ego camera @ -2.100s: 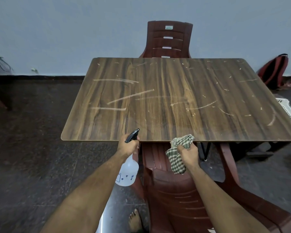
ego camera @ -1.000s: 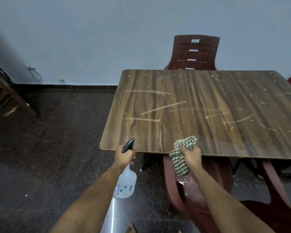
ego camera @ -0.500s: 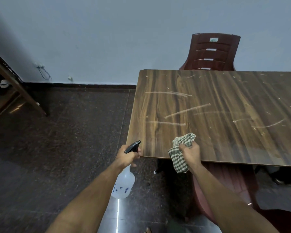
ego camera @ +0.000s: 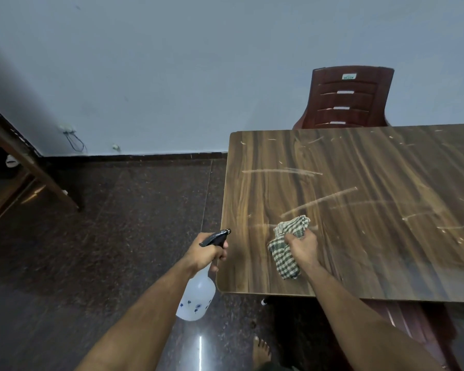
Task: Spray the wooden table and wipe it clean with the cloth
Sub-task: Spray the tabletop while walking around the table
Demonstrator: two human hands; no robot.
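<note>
A: What colour is the table [ego camera: 359,250]?

B: It is brown, with dark and light wood grain in long stripes, and it has pale whitish streaks on top.

A: And the cloth [ego camera: 285,251]?

B: It is checked, dark green and cream.

A: The spray bottle [ego camera: 197,299]?

B: Its body is milky white with small blue flower prints, and its trigger head is black.

A: What about the chair [ego camera: 350,99]?

B: It is dark reddish brown, with a small green and white label. The wall [ego camera: 172,62] is pale grey-blue, and the floor [ego camera: 118,223] is dark speckled brown.
</note>
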